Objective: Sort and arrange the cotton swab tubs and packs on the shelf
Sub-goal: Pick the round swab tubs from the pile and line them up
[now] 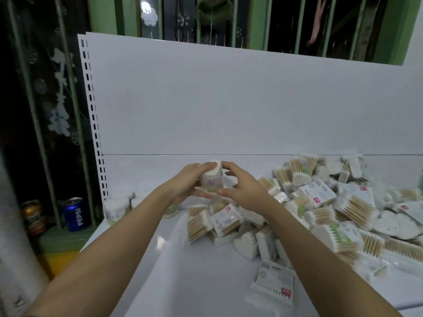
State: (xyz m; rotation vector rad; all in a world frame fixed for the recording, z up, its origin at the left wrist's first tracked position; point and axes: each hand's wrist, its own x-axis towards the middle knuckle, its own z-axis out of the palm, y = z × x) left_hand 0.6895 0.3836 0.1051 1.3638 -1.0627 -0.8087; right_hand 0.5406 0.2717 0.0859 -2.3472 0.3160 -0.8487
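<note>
Both forearms reach forward from the bottom corners and meet above the middle of the white shelf (160, 259). The left hand (183, 181) comes in from the left with its palm turned toward the right, fingers curled round the left side of a tub (212, 178) of swabs, fingertips up at the tub's top edge. The right hand (243, 186) faces it from the other side, thumb low near the tub's base and fingers arched over toward its top; its grip is half closed round the tub, though how firmly the fingers press cannot be told. The tub is held upright between the two hands, lifted above the shelf, its white swab tips showing at the top. More tubs (115, 208) stand at the shelf's left edge, near the slotted upright (92, 115). A loose heap of packs (320, 209) covers the right half of the shelf, lying at all angles, and one pack (273, 282) lies apart, nearer the front. Left of the shelf, a Pepsi can (75, 213) and a second can (32, 217) stand on a green ledge.
</note>
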